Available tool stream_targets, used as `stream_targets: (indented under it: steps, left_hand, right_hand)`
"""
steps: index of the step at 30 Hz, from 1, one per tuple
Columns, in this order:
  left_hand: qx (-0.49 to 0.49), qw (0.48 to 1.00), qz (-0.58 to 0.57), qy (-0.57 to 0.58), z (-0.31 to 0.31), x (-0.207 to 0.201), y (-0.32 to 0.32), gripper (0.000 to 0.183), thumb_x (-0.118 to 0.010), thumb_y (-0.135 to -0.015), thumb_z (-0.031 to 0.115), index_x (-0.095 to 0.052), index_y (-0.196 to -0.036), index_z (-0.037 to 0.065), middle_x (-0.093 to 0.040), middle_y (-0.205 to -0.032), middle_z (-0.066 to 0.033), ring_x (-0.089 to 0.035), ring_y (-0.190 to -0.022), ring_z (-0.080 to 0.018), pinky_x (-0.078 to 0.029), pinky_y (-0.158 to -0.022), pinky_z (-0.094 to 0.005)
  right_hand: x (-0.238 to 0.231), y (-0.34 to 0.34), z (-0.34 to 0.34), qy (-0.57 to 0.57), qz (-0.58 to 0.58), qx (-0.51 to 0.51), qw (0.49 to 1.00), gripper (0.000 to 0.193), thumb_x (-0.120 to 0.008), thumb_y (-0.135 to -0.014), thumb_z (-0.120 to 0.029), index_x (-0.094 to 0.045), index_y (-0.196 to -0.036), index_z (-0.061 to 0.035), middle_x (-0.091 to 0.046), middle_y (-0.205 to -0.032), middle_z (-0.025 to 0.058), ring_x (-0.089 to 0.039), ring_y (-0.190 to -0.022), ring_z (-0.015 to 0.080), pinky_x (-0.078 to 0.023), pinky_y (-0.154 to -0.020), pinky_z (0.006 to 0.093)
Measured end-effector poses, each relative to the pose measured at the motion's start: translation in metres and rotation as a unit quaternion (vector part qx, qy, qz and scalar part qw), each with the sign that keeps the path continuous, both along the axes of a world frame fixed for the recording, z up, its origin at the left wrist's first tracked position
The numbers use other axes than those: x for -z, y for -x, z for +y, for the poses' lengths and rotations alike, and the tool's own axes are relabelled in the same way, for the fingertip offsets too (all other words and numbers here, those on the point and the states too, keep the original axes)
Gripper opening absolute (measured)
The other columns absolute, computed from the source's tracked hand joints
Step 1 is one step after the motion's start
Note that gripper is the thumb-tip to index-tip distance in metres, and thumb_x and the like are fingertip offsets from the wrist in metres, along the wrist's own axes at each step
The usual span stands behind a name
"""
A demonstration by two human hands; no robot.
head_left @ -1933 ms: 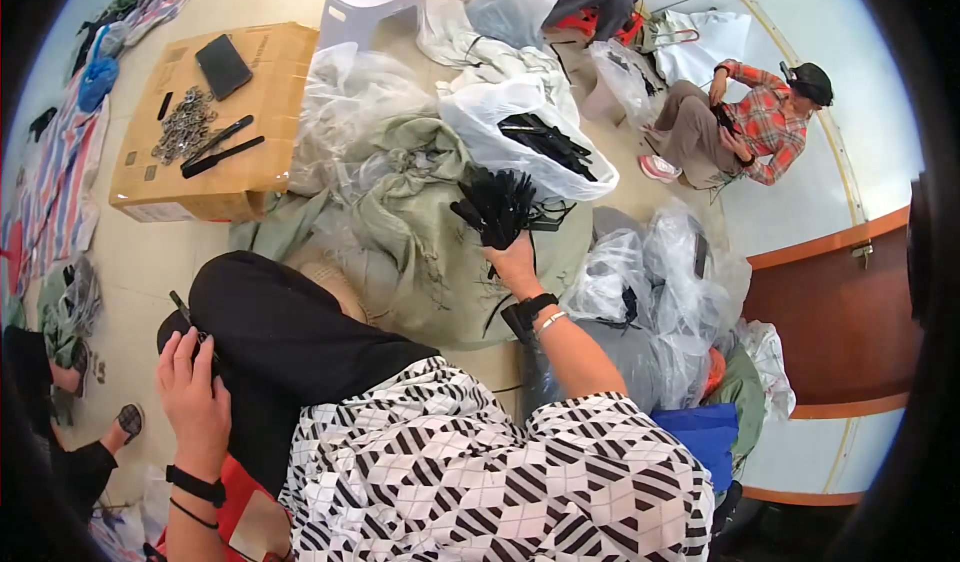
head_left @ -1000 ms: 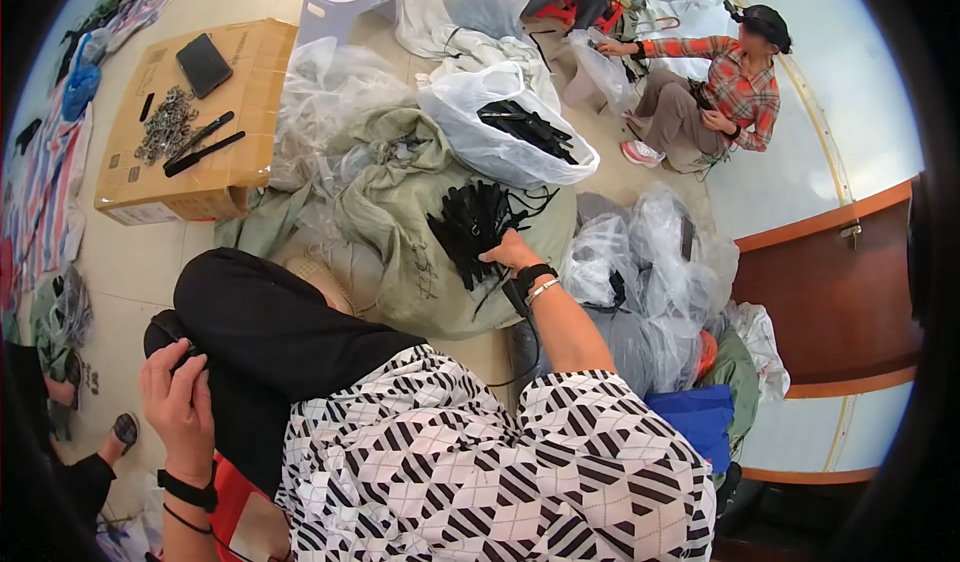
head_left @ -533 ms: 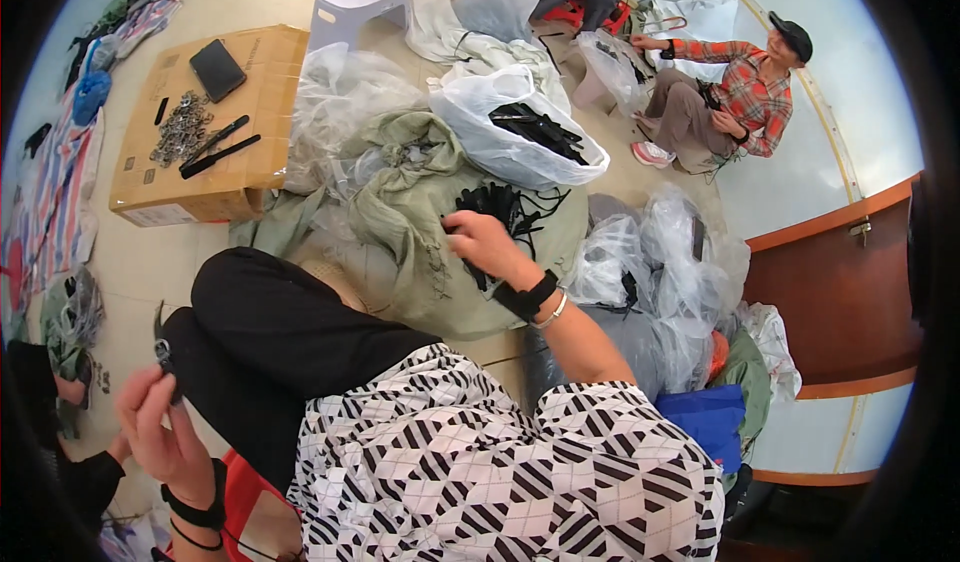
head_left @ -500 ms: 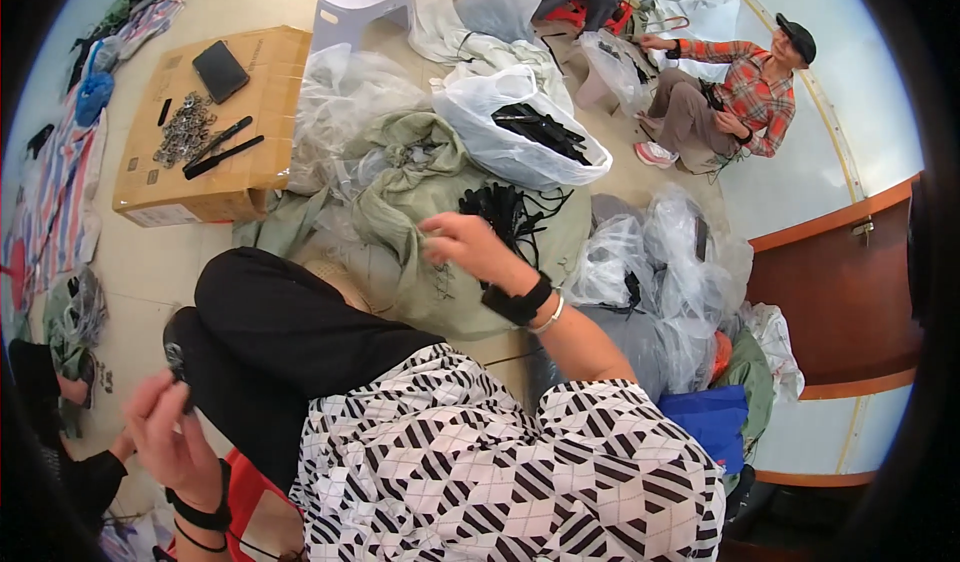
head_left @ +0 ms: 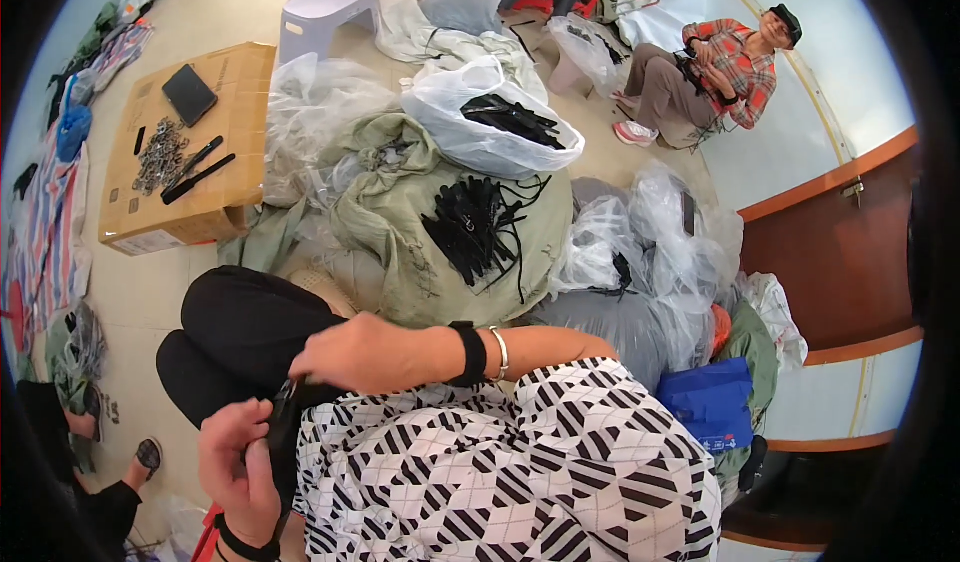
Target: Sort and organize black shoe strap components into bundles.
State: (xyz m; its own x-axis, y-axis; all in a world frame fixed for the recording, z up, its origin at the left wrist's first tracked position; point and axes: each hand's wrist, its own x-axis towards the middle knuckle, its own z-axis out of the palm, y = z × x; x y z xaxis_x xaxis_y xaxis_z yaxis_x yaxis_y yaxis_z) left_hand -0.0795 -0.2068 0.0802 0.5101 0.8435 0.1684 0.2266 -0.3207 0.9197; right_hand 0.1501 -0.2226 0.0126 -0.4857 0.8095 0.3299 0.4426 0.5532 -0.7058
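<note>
My left hand (head_left: pixel 240 467) is above my lap, with thumb and fingers closed on a narrow black strip (head_left: pixel 284 424). It merges with my black trousers, so its full shape is hard to make out. My right hand (head_left: pixel 362 354) reaches across to the strip's upper end, its fingertips pinched together there. A small shiny bit shows between the two hands; its kind is too small to tell. In front of my knees, a pile of black straps (head_left: pixel 474 230) with small metal fittings lies on a pale green sack (head_left: pixel 385 292).
A cardboard box (head_left: pixel 215 92) at the left bears metal clips (head_left: pixel 162 157), a dark tablet-like device (head_left: pixel 190 95) and black strips. Beyond the sack stands a white plastic bag (head_left: pixel 425 112) of black straps. Filled clear bags (head_left: pixel 665 242) crowd the right; a person in plaid (head_left: pixel 740 67) sits far right.
My right hand has come back from over the strap pile to meet my left hand, which moved right toward my lap. The seated person's outstretched arm has drawn in.
</note>
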Motion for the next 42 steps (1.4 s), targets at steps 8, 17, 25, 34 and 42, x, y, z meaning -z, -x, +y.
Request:
stream_targets:
  steps: [8, 17, 25, 34, 42]
  left_hand:
    - [-0.04, 0.99, 0.06, 0.121, 0.013, 0.029, 0.02, 0.023, -0.051, -0.085, 0.001, -0.051, -0.109, 0.0, -0.061, -0.092, -0.0092, -0.059, -0.087, -0.0164, -0.045, -0.08, -0.0263]
    - [-0.076, 0.981, 0.1, 0.15, 0.025, 0.022, 0.031, 0.023, -0.053, -0.089, 0.012, -0.056, -0.109, -0.001, -0.062, -0.094, -0.008, -0.058, -0.081, -0.014, -0.047, -0.07, -0.0244]
    - [-0.062, 0.983, 0.107, 0.139, 0.027, 0.038, 0.035, 0.022, -0.053, -0.09, 0.012, -0.056, -0.107, -0.001, -0.064, -0.093, -0.0094, -0.06, -0.082, -0.0143, -0.047, -0.069, -0.0231]
    - [-0.054, 0.984, 0.09, 0.146, 0.029, 0.042, 0.037, 0.023, -0.053, -0.089, 0.011, -0.056, -0.108, -0.002, -0.063, -0.095, -0.0099, -0.059, -0.084, -0.0139, -0.046, -0.07, -0.0228]
    - [-0.045, 0.986, 0.081, 0.142, 0.025, 0.037, 0.034, 0.023, -0.053, -0.089, 0.011, -0.055, -0.108, -0.002, -0.063, -0.096, -0.01, -0.059, -0.083, -0.0137, -0.046, -0.07, -0.0227]
  right_hand:
    - [0.113, -0.171, -0.047, 0.241, 0.207, 0.558, 0.767, 0.023, -0.058, -0.079, -0.01, -0.056, -0.097, 0.0036, -0.064, -0.076, 0.0137, -0.066, -0.067, 0.0178, -0.05, -0.054, 0.0301]
    - [0.199, -0.24, -0.099, 0.125, -0.109, 0.754, 0.636, 0.02, -0.057, -0.075, -0.017, -0.058, -0.091, -0.0038, -0.062, -0.083, 0.0203, -0.058, -0.081, 0.039, -0.046, -0.071, 0.0455]
    - [0.188, -0.231, -0.084, 0.157, -0.086, 0.712, 0.679, 0.015, -0.059, -0.078, -0.013, -0.055, -0.09, -0.0046, -0.061, -0.079, 0.0202, -0.058, -0.077, 0.0394, -0.045, -0.067, 0.0476]
    - [0.178, -0.233, -0.078, 0.146, -0.052, 0.723, 0.674, 0.013, -0.057, -0.079, -0.017, -0.058, -0.084, -0.005, -0.061, -0.079, 0.0165, -0.057, -0.079, 0.036, -0.045, -0.068, 0.0445]
    - [0.146, -0.215, -0.06, 0.085, 0.013, 0.683, 0.725, 0.017, -0.057, -0.08, -0.019, -0.06, -0.085, -0.0028, -0.062, -0.071, 0.0142, -0.06, -0.065, 0.0275, -0.047, -0.06, 0.0379]
